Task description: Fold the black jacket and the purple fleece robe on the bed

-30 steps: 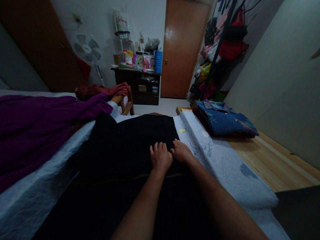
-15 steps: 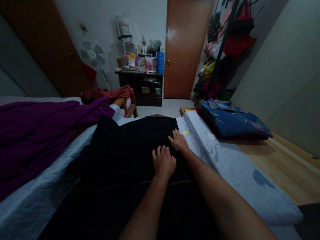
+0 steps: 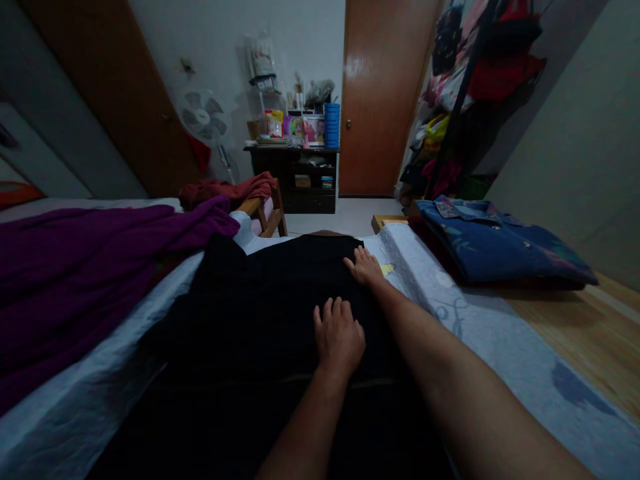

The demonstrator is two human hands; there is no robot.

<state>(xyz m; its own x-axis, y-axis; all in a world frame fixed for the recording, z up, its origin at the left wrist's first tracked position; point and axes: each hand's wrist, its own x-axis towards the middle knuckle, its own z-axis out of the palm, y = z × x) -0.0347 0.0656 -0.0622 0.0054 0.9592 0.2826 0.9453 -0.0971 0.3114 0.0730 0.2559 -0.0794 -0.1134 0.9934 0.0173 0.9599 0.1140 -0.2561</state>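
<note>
A black garment lies spread over a pale, patterned cloth, and a thin line crosses its width. My left hand rests on the black fabric near the middle, palm down with the fingers stretched forward. Farther out, my right hand lies palm down at the garment's far right edge, its fingers also extended and the thumb apart. Neither hand grips anything that I can see. The garment's near part runs out of view beneath my forearms.
To the right, a folded blue patterned shirt sits on a dark red folded cloth by a wooden surface. Purple fabric drapes at the left, near a reddish cloth. A fan, dark cabinet and door stand behind.
My right hand has slid slightly forward toward the garment's far right corner. My left hand has drawn a little back toward me on the fabric. The view has shifted slightly left.
</note>
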